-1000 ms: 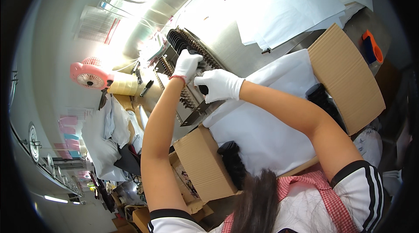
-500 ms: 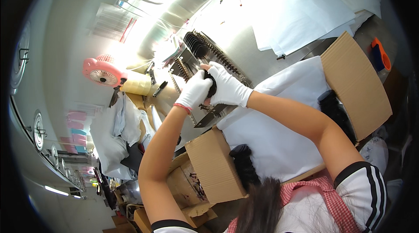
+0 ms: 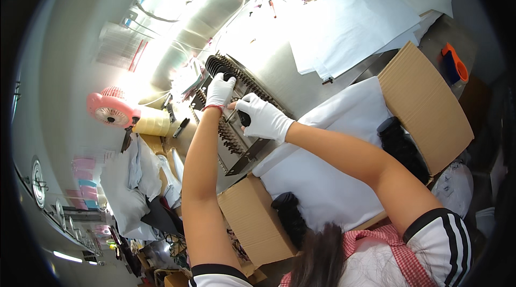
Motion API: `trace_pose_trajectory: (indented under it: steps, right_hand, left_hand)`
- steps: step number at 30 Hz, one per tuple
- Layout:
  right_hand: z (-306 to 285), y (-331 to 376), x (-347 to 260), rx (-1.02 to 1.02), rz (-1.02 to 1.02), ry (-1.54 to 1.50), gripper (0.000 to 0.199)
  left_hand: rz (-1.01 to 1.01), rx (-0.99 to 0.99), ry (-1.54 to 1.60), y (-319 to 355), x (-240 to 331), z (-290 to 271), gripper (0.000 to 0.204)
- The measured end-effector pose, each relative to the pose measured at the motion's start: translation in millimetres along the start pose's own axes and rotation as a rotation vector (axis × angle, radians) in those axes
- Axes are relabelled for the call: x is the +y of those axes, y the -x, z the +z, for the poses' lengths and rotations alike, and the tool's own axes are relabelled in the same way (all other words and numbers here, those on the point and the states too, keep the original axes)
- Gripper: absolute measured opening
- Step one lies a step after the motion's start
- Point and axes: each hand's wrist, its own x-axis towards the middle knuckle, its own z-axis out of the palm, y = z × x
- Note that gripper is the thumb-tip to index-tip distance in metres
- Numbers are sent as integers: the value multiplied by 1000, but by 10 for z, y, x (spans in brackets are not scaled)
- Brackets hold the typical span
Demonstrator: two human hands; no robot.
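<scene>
My left hand (image 3: 219, 92), in a white fingerless glove, reaches over a metal rack with toothed, coil-like rails (image 3: 263, 91). Its fingers close at the near end of a row of thin black rounded pieces (image 3: 215, 65) standing on edge in the rack, seemingly pinching one. Close by on the right, my right hand (image 3: 264, 119), gloved the same way, grips a dark rounded piece (image 3: 245, 119); the palm hides most of it. Bare fingertips stick out of the glove. Below the hands, the rack's near part shows empty slots.
An open cardboard box (image 3: 258, 217) lined with white sheet (image 3: 322, 163) stands nearest me, black bundles (image 3: 290, 214) at its sides. White sheets (image 3: 355, 23) lie far right, with an orange-and-blue tool (image 3: 454, 64). A pink fan (image 3: 113, 107) and black marker (image 3: 181, 127) are left.
My hands were together around a black piece and are now apart. The left has moved to the row of black pieces; the right has kept a dark piece. The whole view has shifted slightly.
</scene>
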Motion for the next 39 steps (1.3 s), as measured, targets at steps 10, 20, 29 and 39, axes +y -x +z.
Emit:
trace_pose_trajectory:
  steps: [10,20,29,39]
  right_hand:
    - [133,-65,28,302,129,-137,61]
    - [58,-43,19,-4,179,-64,57]
    - [63,-71,7,-36,175,79,49]
    - [77,-93,-49,-111,228,137,57]
  left_hand:
    - [41,8,-326,570,330,-284,30]
    - [-53,-661,553,1243,271,-478,27]
    - [-206,-838,620,997,-3,-590,20]
    - [90,42,-635,-153,-78,-469,85]
